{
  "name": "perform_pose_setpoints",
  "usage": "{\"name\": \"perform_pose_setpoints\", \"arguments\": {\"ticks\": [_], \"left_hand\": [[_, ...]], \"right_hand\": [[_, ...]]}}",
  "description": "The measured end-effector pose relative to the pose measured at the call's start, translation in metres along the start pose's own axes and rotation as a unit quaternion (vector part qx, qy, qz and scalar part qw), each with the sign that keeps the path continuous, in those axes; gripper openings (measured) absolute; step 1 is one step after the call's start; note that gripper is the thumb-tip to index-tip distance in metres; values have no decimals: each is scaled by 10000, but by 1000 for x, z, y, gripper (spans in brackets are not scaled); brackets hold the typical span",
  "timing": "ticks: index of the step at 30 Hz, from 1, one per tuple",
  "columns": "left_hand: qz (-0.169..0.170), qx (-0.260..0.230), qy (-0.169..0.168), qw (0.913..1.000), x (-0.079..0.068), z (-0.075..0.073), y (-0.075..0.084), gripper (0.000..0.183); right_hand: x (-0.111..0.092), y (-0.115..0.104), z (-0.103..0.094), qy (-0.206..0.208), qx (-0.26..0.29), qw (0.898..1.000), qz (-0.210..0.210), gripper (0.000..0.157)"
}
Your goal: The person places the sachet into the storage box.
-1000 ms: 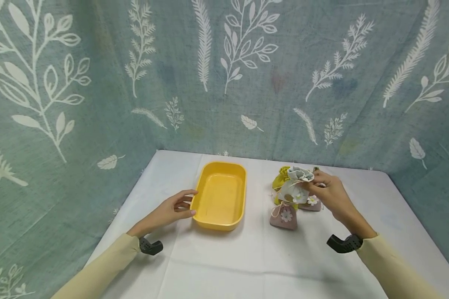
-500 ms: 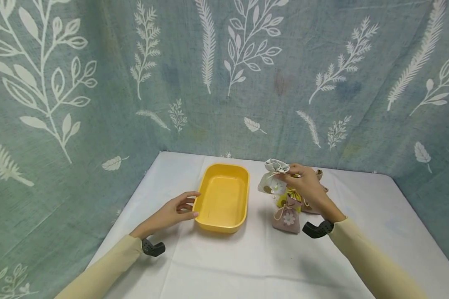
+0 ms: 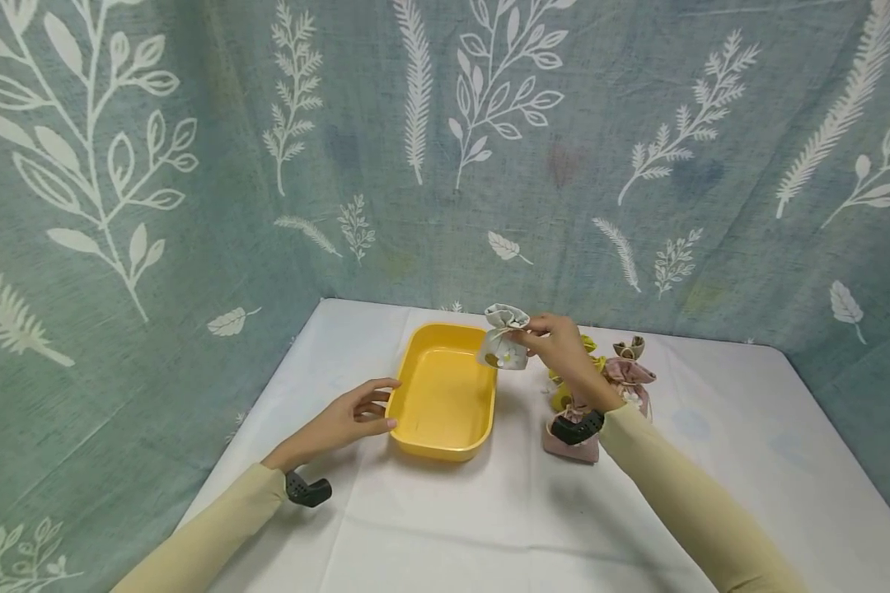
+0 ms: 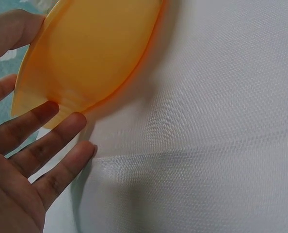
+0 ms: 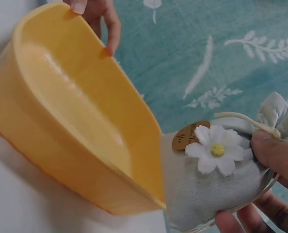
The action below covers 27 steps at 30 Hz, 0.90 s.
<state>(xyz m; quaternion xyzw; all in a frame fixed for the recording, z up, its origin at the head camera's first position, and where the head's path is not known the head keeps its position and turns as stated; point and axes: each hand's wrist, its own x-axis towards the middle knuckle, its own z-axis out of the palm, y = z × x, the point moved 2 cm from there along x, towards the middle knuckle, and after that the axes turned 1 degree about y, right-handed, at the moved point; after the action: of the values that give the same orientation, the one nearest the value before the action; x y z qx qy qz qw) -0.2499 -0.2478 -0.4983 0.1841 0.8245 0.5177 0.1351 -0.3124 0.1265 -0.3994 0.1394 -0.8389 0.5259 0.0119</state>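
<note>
My right hand [image 3: 564, 350] pinches a small pale grey drawstring pouch [image 3: 503, 354] at its tied neck, thumb on the cord. A white felt daisy [image 5: 216, 149] and a brown tag [image 5: 188, 136] decorate the pouch's front. It hangs upright over the right rim of a yellow rectangular tray [image 3: 441, 399], whose inside is bare. At the tray's left side, my left hand [image 3: 352, 416] touches the rim with thumb and fingertips. In the left wrist view, its fingers [image 4: 59, 143] are fairly straight and spread beside the tray's wall.
Right of the tray, several other pouches stand grouped, partly hidden by the right forearm: a pink pouch [image 3: 569, 450] in front, another pink pouch [image 3: 630, 375], a yellow one [image 3: 561, 400] and a brownish one [image 3: 628, 347]. A leaf-patterned curtain [image 3: 445, 231] borders the white-covered table [image 3: 430, 527].
My right hand has carried the grey pouch leftward from the group of pouches to the tray's right rim. The left hand stays at the tray; the view has shifted slightly.
</note>
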Motion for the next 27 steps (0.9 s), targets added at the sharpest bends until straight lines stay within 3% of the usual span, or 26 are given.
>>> {"name": "perform_pose_setpoints", "arguments": {"ticks": [20,27], "left_hand": [[-93,17,52,9999,-2,1,2,73],[-32,-75,10,10000,-5,0,4,73]], "right_hand": [[46,7,55,-116,365,9983,446,21],[54,19,68,52,-182,9992,359,17]]}}
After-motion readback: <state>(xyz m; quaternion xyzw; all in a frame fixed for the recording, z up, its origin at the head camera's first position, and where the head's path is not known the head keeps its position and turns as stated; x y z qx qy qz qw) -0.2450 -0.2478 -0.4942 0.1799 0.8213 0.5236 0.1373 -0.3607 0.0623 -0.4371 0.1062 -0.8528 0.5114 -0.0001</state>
